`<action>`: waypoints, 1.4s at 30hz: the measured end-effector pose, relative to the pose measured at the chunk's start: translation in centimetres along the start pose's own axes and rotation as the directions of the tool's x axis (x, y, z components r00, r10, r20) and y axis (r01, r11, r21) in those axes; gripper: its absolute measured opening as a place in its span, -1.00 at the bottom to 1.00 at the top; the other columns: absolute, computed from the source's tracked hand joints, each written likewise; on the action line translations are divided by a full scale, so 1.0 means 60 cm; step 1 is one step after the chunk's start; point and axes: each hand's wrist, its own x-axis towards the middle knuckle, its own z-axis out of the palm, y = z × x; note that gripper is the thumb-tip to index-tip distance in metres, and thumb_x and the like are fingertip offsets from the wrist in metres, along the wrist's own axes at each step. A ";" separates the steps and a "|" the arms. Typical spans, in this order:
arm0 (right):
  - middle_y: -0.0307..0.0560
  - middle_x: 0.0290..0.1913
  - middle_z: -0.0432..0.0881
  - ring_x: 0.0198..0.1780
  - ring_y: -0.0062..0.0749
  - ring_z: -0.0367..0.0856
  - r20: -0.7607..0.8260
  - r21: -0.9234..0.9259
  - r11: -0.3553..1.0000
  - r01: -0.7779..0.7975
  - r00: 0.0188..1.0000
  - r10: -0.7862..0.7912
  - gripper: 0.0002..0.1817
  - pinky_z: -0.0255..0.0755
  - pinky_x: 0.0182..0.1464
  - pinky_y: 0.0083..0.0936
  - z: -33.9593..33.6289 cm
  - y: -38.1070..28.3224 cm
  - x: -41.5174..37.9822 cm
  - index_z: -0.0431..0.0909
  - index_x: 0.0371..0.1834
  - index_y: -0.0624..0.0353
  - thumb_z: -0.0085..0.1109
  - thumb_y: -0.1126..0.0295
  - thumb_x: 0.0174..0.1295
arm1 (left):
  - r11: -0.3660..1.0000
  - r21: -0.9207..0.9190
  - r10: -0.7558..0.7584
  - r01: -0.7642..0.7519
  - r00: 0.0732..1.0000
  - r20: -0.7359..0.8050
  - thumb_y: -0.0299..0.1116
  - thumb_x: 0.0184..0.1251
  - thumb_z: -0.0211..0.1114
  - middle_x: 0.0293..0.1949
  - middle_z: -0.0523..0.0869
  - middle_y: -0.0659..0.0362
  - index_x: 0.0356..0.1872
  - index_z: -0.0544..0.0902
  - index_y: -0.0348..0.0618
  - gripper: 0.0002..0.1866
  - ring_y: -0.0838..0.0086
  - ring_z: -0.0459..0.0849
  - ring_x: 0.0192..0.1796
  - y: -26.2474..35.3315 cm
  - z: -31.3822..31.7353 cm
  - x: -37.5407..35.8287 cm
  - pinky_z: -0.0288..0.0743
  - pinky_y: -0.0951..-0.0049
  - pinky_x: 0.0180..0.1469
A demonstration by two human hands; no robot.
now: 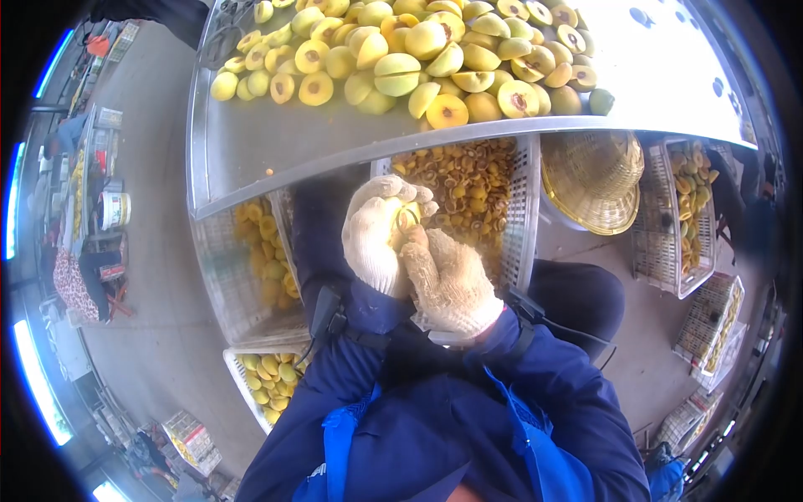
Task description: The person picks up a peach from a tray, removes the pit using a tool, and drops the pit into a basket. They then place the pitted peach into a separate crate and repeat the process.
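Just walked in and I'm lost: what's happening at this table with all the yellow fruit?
A person in knit gloves works a yellow fruit half at chest height: the left hand cups it and the right hand presses against it. Ahead, a metal table carries a heap of halved fruit. Below, a white crate holds pits and scraps; other crates hold fruit.

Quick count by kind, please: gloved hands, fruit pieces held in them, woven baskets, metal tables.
Gloved hands: 2, left hand and right hand
Held fruit piece: 1
Woven basket: 1
Metal table: 1
Total: 5
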 end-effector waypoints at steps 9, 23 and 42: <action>0.26 -0.26 0.74 -0.19 0.36 0.74 0.082 0.070 0.993 -0.096 0.993 0.090 -0.69 0.58 -0.19 0.13 -0.001 0.000 0.004 0.69 -0.01 0.22 0.06 0.21 0.71 | 0.996 0.078 -0.045 0.037 0.995 0.092 -0.08 0.60 0.14 -0.05 0.77 -0.07 0.10 0.66 -0.30 -0.57 0.02 0.80 0.09 0.002 -0.024 0.007 0.73 -0.02 0.18; 0.40 -0.28 0.75 -0.20 0.46 0.73 0.142 0.171 0.957 -0.235 0.967 0.212 -0.65 0.59 -0.18 0.14 0.003 0.002 0.003 0.73 -0.04 0.27 0.11 0.19 0.69 | 0.978 -0.110 -0.156 0.178 0.971 0.183 -0.05 0.54 0.16 -0.05 0.77 -0.04 0.00 0.67 -0.23 -0.59 0.02 0.77 -0.03 0.005 -0.045 0.020 0.69 0.07 0.00; 0.17 -0.25 0.69 -0.24 0.23 0.75 -0.088 -0.218 0.945 0.242 0.960 -0.266 -0.78 0.57 -0.29 0.08 0.008 0.031 -0.003 0.70 0.05 0.18 0.15 0.30 0.64 | 0.954 0.154 0.243 -0.257 0.964 0.104 -0.32 0.45 0.21 -0.01 0.82 -0.21 -0.01 0.76 -0.43 -0.65 0.05 0.86 -0.06 -0.007 0.010 0.006 0.80 0.11 0.06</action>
